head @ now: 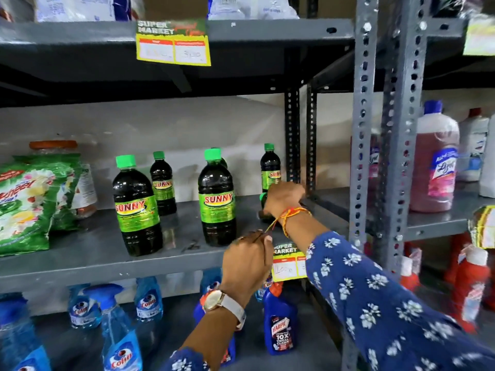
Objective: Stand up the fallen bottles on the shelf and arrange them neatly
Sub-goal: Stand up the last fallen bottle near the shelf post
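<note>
We are reaching our right hand [284, 195] to the back of the grey shelf [93, 253], at about 2 o'clock. Its grip is closing around a fallen bottle [265, 207] that is lying on its side. Our left hand [245, 259] is hanging by the shelf edge, and we cannot tell if its grip is open. Four dark bottles with green caps [136, 204] are standing up at 11 o'clock.

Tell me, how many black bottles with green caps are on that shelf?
6: front left, back left, front middle, one hidden behind it, back right, and a fallen one under the right hand. More may hide.
</note>
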Motion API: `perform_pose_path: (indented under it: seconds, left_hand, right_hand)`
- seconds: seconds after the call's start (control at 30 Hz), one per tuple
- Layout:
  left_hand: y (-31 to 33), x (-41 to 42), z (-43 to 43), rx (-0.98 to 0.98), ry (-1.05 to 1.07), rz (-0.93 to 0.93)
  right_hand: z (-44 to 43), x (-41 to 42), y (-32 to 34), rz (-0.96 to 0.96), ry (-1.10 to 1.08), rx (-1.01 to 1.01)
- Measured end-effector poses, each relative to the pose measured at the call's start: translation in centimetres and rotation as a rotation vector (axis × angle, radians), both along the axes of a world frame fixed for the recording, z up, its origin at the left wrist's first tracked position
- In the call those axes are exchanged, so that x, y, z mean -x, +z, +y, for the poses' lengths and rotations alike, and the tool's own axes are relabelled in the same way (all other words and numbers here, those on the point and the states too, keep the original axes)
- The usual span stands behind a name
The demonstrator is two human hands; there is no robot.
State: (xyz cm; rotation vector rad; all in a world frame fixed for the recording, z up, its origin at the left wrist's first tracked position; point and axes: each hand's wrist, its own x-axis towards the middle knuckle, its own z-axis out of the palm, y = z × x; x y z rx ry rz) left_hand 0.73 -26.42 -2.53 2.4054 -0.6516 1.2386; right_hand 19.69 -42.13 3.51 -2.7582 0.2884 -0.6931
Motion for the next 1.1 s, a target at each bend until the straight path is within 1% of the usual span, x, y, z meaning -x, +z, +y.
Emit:
perform_pose_path:
  seconds: [0.03, 0.07, 0.1, 0.17, 0.2, 0.27, 0.37, 0.5, 0.7, 0.9, 1.0, 1.1]
  left_hand:
    - [-0.2, -0.1, 0.0, 0.001, 0.008, 0.009]
    - [-0.3, -0.3, 0.2, 0.003, 0.017, 0.017]
    - [-0.4, -0.4, 0.2, 0.002, 0.026, 0.026]
    - [-0.3, -0.4, 0.2, 0.002, 0.034, 0.032]
    - [-0.2, -0.2, 0.1, 0.007, 0.037, 0.043]
    - [0.0, 0.1, -0.1, 0.031, 0.038, 0.072]
    - [0.2, 0.3, -0.4, 0.048, 0.043, 0.083]
    - [0.2, 0.3, -0.6, 0.057, 0.058, 0.055]
    - [-0.2, 0.2, -0.7, 0.118, 0.088, 0.031]
    - [-0.3, 0.2, -1.0, 0.109, 0.138, -0.056]
    - [-0.4, 0.2, -1.1, 0.092, 0.139, -0.106]
    - [-0.6, -0.1, -1.0, 0.089, 0.131, -0.105]
  right_hand:
    - [0.0, -2.3, -0.9, -0.050, 0.046, 0.037]
    - [0.8, -0.2, -0.6, -0.002, 0.053, 0.142]
    - [1.9, 5.4, 0.9, -0.052, 0.070, 0.178]
    - [2.4, 9.4, 2.3, -0.112, 0.096, 0.204]
    - [2.1, 11.1, 2.5, -0.145, 0.119, 0.166]
    - [1.0, 12.3, 2.8, -0.219, 0.167, -0.068]
    - [-0.2, 13.5, 2.9, -0.290, 0.309, -0.295]
    - [-0.9, 13.5, 1.6, -0.323, 0.394, -0.466]
    - [-1.4, 13.1, 0.2, -0.324, 0.439, -0.588]
    - [-1.6, 12.2, -0.2, -0.164, 0.407, -0.757]
    - [-1.6, 11.9, -0.3, -0.127, 0.421, -0.720]
    - [-1.9, 11.2, -0.6, -0.124, 0.438, -0.775]
